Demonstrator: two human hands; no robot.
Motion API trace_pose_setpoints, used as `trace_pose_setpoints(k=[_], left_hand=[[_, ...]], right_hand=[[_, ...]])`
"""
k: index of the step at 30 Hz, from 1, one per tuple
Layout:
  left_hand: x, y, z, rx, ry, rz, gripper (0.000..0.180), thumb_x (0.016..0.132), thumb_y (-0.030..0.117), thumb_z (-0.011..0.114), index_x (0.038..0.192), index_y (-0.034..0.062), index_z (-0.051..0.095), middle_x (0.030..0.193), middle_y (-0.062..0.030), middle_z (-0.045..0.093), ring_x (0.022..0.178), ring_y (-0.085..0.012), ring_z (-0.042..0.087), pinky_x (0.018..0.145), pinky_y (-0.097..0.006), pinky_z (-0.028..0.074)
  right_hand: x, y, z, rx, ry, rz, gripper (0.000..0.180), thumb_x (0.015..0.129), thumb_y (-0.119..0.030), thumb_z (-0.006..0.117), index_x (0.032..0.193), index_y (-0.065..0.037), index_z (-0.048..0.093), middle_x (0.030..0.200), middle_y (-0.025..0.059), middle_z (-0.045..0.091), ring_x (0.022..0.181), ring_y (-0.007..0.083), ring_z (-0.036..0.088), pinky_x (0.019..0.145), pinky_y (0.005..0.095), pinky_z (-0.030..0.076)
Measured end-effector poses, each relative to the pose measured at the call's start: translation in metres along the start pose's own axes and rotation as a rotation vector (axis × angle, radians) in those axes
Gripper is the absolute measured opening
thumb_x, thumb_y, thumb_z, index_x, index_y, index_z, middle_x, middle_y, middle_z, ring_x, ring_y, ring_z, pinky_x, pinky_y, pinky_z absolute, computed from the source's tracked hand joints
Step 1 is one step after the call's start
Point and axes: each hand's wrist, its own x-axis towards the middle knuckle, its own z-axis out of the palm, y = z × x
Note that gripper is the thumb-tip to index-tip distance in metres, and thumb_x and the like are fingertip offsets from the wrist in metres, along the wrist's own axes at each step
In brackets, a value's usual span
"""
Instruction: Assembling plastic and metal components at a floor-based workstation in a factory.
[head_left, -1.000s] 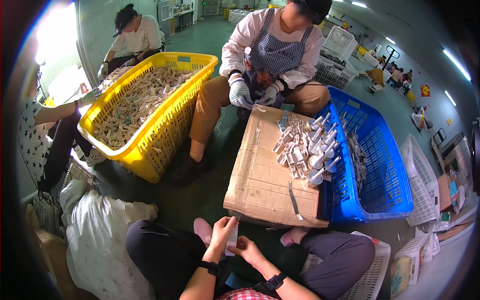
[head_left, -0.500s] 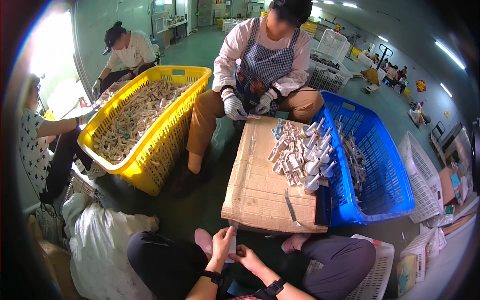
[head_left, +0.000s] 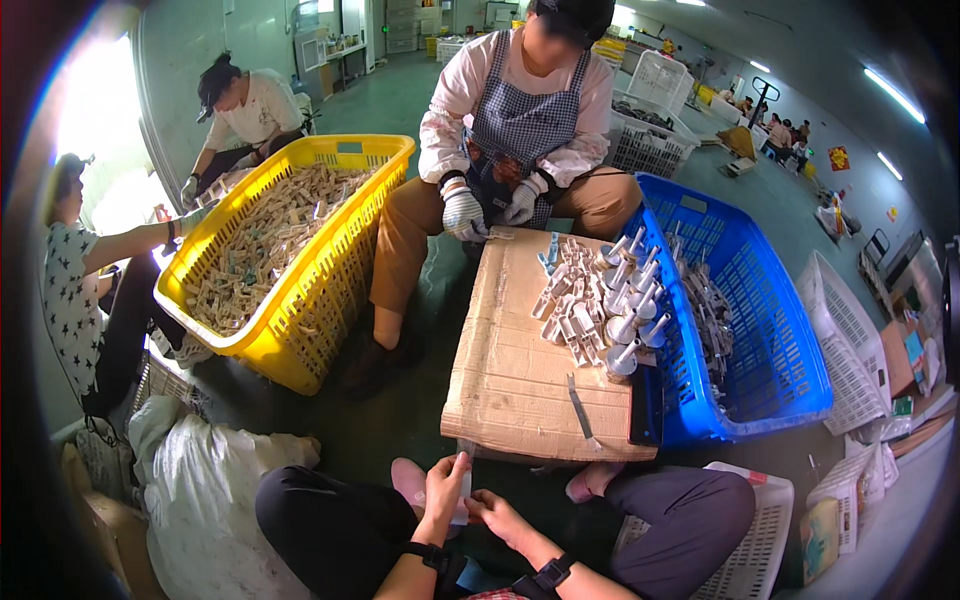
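Note:
Low in front of my lap, near the board's front edge, my left hand [head_left: 445,487] has its fingers closed on a pale, flat, translucent piece [head_left: 462,510]. My right hand [head_left: 498,518] pinches the same piece at its lower right side. Its kind cannot be made out, and my fingers hide part of it. Beyond my hands is a cardboard-covered surface [head_left: 500,370]. It holds a heap of small beige plastic parts [head_left: 572,310], several grey pieces with upright stems [head_left: 622,325], a thin metal strip [head_left: 581,412] and a black flat device [head_left: 647,405].
Across the board sits a person in a checked apron [head_left: 522,115] and striped gloves. A yellow basket [head_left: 320,300] full of beige parts stands at left, with two people beside it. At right is a blue basket [head_left: 770,345] of grey parts. A white sack [head_left: 215,500] lies near my left knee.
My right hand has shifted slightly while both hands keep their hold on the pale piece. The person at far left now stretches an arm toward the yellow basket.

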Motion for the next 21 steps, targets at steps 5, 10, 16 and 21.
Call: trace_pose_setpoints(k=[5,10,16,21], left_hand=[[-0.0008,-0.0040,0.0002,-0.025,-0.016,0.018,0.033,0.088,0.028,0.052,0.090,-0.0031,0.062,0.081,-0.0094,0.065,0.077,-0.0146,0.059,0.071,-0.026,0.044],[-0.0008,-0.0026,-0.0014,-0.050,-0.043,0.023,0.031,0.088,0.025,0.052,0.091,-0.0035,0.062,0.080,-0.0096,0.065,0.077,-0.0144,0.059,0.071,-0.026,0.045],[-0.0021,0.0006,0.0006,-0.031,-0.039,0.039,0.031,0.088,0.026,0.051,0.092,-0.0032,0.062,0.081,-0.0093,0.064,0.075,-0.0137,0.058,0.069,-0.025,0.044],[0.0007,-0.0071,0.0002,-0.057,-0.045,0.030,0.033,0.089,0.027,0.051,0.093,-0.0042,0.061,0.082,-0.0101,0.064,0.079,-0.0148,0.059,0.072,-0.026,0.045]], right_hand=[[-0.0001,-0.0009,-0.0011,-0.021,0.000,0.030,0.026,0.089,-0.026,0.051,0.097,-0.001,0.052,0.089,0.0037,0.054,0.082,0.0111,0.053,0.076,0.0243,0.045],[-0.0011,-0.0020,0.0007,-0.018,0.025,0.043,0.028,0.090,-0.024,0.050,0.101,0.001,0.053,0.090,0.0052,0.057,0.083,0.0122,0.054,0.075,0.0258,0.045],[0.0019,0.0036,-0.0034,-0.023,0.010,0.068,0.029,0.089,-0.026,0.052,0.101,0.000,0.052,0.094,0.0049,0.055,0.087,0.0113,0.054,0.078,0.0244,0.046],[0.0019,0.0042,-0.0021,-0.008,0.010,0.073,0.029,0.089,-0.026,0.053,0.102,0.000,0.053,0.094,0.0049,0.054,0.088,0.0108,0.053,0.078,0.0236,0.046]])
